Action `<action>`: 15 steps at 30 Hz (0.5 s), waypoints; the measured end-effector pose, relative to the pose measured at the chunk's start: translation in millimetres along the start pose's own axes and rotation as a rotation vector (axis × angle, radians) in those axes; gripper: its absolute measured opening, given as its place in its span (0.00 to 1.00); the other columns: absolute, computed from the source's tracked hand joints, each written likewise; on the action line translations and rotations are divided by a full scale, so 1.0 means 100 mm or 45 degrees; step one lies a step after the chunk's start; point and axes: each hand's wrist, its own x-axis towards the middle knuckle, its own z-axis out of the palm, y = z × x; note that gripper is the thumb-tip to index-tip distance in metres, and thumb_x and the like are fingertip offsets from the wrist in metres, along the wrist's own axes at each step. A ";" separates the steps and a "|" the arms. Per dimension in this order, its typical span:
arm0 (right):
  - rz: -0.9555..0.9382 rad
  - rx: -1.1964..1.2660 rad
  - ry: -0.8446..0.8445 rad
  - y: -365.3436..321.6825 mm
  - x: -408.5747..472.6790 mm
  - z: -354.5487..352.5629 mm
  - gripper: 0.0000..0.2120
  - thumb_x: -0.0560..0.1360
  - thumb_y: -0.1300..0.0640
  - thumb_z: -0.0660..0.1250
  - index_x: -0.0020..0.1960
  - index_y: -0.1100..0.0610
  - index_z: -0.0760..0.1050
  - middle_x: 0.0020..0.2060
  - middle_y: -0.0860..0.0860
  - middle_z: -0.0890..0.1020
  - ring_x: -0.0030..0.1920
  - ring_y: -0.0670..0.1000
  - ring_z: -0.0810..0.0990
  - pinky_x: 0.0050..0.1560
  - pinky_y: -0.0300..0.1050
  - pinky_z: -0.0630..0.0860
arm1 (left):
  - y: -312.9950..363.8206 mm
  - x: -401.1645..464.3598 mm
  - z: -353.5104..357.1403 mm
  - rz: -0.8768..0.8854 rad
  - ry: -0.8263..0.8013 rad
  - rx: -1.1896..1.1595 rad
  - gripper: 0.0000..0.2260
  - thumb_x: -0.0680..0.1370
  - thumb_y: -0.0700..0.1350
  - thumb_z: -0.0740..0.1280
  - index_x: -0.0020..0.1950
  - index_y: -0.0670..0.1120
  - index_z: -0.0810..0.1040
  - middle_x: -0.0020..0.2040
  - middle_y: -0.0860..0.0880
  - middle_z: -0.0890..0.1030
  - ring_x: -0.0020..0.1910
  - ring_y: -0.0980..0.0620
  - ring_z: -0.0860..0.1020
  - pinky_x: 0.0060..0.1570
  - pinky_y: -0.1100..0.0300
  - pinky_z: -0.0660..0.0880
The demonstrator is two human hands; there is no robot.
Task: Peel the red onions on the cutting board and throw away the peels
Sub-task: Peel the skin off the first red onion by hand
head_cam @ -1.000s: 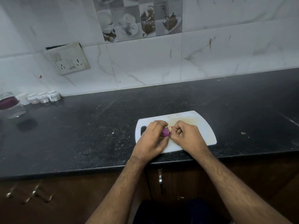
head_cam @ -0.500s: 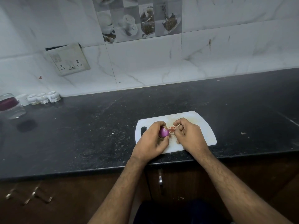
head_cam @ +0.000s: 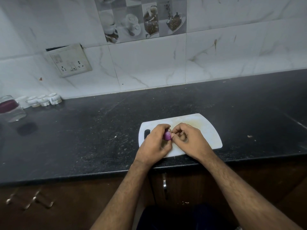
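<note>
Here, red onion (head_cam: 167, 136) in left hand (head_cam: 154, 144) grip, right hand (head_cam: 191, 141) fingertips pinching its top, over cutting board (head_cam: 207, 130).

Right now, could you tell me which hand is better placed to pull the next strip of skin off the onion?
The right hand, probably: its fingertips already meet the small purple-red onion at its papery top, over the white plastic cutting board, while the left hand is wrapped round the onion, steadying it.

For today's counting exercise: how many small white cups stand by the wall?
4, in a row at the left against the tiles: cups, beside a glass jar, which may hide more.
</note>
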 end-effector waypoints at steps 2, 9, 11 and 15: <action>0.015 0.015 -0.015 0.00 0.00 0.00 0.04 0.76 0.51 0.72 0.45 0.47 0.78 0.37 0.45 0.82 0.36 0.46 0.78 0.36 0.34 0.76 | 0.01 0.00 0.00 0.014 -0.019 0.008 0.19 0.77 0.45 0.68 0.68 0.46 0.72 0.55 0.56 0.75 0.54 0.57 0.77 0.57 0.50 0.77; 0.033 0.044 -0.029 0.01 0.00 0.00 0.04 0.76 0.53 0.73 0.44 0.48 0.78 0.33 0.44 0.81 0.31 0.40 0.75 0.34 0.30 0.73 | -0.02 -0.01 0.02 0.036 -0.058 0.042 0.20 0.75 0.43 0.68 0.67 0.49 0.71 0.54 0.56 0.76 0.53 0.56 0.77 0.56 0.46 0.76; 0.043 0.080 -0.026 0.01 -0.01 0.01 0.05 0.75 0.53 0.74 0.43 0.49 0.79 0.31 0.44 0.80 0.30 0.40 0.74 0.33 0.30 0.72 | -0.02 -0.01 0.02 0.037 -0.057 0.019 0.21 0.75 0.41 0.69 0.67 0.47 0.72 0.53 0.57 0.76 0.52 0.57 0.76 0.55 0.49 0.77; 0.031 0.065 -0.038 0.03 0.00 0.01 0.04 0.76 0.54 0.73 0.44 0.48 0.80 0.33 0.47 0.82 0.31 0.41 0.73 0.33 0.31 0.72 | 0.01 -0.01 0.00 0.033 -0.029 0.010 0.18 0.77 0.42 0.69 0.66 0.46 0.73 0.52 0.58 0.75 0.52 0.58 0.77 0.55 0.51 0.77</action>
